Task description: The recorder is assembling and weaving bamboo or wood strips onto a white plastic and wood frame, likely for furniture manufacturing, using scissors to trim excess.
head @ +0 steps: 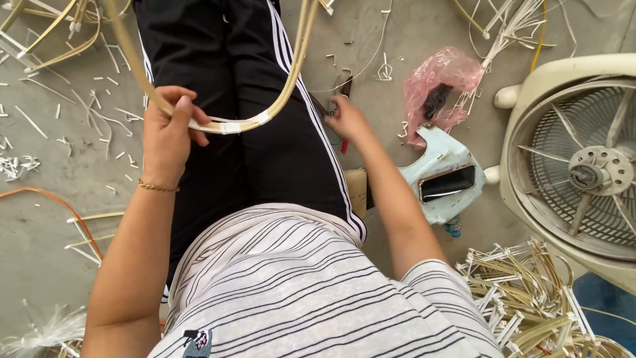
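Observation:
My left hand [167,126] grips a bent loop of pale yellow cane strips [275,106], bound with white tape at the bottom of its curve. The loop hangs over my lap in black trousers. My right hand [346,118] reaches down to the concrete floor beside my right leg and closes on a pair of cutters with red and green handles [342,89], mostly hidden under the fingers.
A pink plastic bag [442,83] and a pale plastic stool with a dark phone [448,182] on it lie to the right. A cream floor fan [576,166] lies at far right. A pile of taped cane pieces [530,298] sits lower right. Offcuts litter the floor.

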